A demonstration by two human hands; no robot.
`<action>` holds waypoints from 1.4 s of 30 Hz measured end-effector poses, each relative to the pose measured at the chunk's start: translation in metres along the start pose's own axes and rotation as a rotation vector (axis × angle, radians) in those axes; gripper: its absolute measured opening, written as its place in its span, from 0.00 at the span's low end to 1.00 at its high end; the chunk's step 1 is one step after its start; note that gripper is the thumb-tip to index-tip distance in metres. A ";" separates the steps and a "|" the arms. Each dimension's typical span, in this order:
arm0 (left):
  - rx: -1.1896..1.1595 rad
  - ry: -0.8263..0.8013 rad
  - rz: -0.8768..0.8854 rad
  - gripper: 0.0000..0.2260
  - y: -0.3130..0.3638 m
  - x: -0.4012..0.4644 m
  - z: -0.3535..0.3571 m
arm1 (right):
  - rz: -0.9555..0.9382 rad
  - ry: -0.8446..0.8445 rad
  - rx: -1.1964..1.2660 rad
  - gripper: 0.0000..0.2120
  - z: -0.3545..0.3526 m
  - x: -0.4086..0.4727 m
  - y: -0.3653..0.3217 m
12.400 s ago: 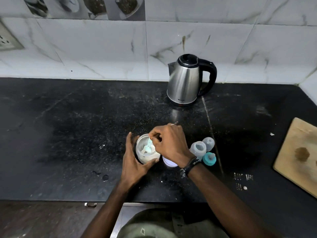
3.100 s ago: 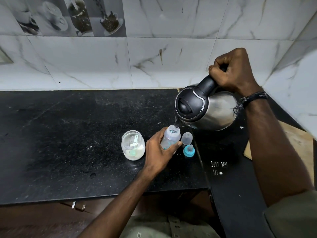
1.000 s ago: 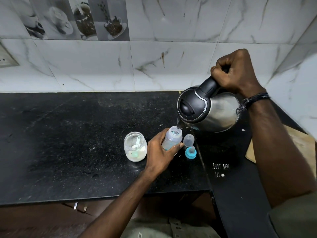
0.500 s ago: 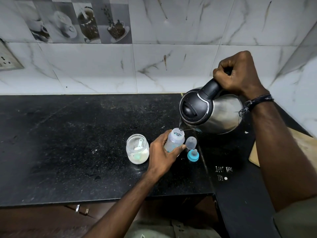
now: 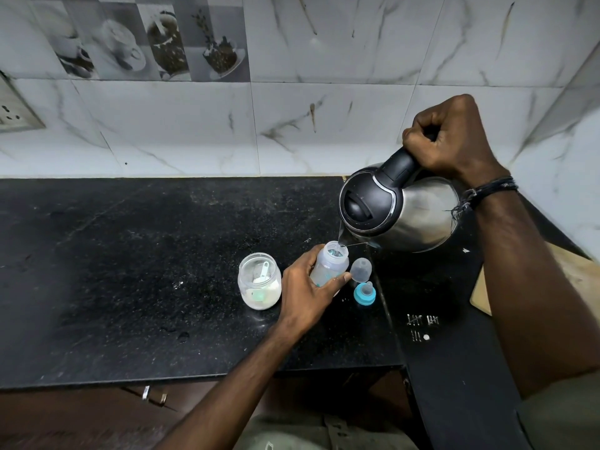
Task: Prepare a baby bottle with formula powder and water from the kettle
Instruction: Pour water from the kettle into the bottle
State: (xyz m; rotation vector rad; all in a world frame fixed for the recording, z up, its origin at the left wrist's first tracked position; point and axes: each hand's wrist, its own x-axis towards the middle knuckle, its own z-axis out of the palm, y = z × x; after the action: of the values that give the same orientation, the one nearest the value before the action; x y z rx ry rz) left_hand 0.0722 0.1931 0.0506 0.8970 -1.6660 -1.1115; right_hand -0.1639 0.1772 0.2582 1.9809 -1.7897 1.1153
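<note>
My left hand (image 5: pixel 305 295) grips the clear baby bottle (image 5: pixel 329 263), which stands open-topped on the black counter (image 5: pixel 130 271). My right hand (image 5: pixel 449 141) is closed around the black handle of the steel kettle (image 5: pixel 399 212), tilted left with its spout just above the bottle mouth; a thin stream of water runs in. To the bottle's left stands an open glass jar of white formula powder (image 5: pixel 259 285) with a pale scoop inside. The clear bottle cap (image 5: pixel 361 269) and the blue ring with teat (image 5: pixel 365 293) lie to the bottle's right.
A marble-tiled wall rises behind and to the right of the counter. A wooden board (image 5: pixel 584 280) lies at the right, partly behind my right arm. A wall socket (image 5: pixel 13 112) sits at the far left. The counter's front edge runs just below my left wrist.
The kettle stays tilted over the bottle and water keeps pouring. Both hands hold their grips; only the camera view has shifted slightly.
</note>
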 end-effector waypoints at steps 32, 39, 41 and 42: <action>0.007 0.003 -0.001 0.22 0.002 -0.003 0.000 | -0.025 -0.002 -0.053 0.12 0.000 -0.002 0.001; -0.001 0.009 0.010 0.22 0.002 -0.003 0.000 | -0.035 0.000 -0.047 0.13 -0.002 -0.002 0.000; -0.001 0.010 0.012 0.21 0.002 -0.003 0.000 | -0.029 0.001 -0.039 0.13 -0.002 -0.002 -0.001; 0.000 0.008 0.013 0.21 0.002 -0.003 0.000 | -0.026 0.001 -0.034 0.14 -0.002 -0.002 -0.001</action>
State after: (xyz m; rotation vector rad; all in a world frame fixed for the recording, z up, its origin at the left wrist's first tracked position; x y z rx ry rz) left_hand 0.0726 0.1961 0.0516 0.8886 -1.6627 -1.0975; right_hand -0.1633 0.1804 0.2583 1.9784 -1.7652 1.0699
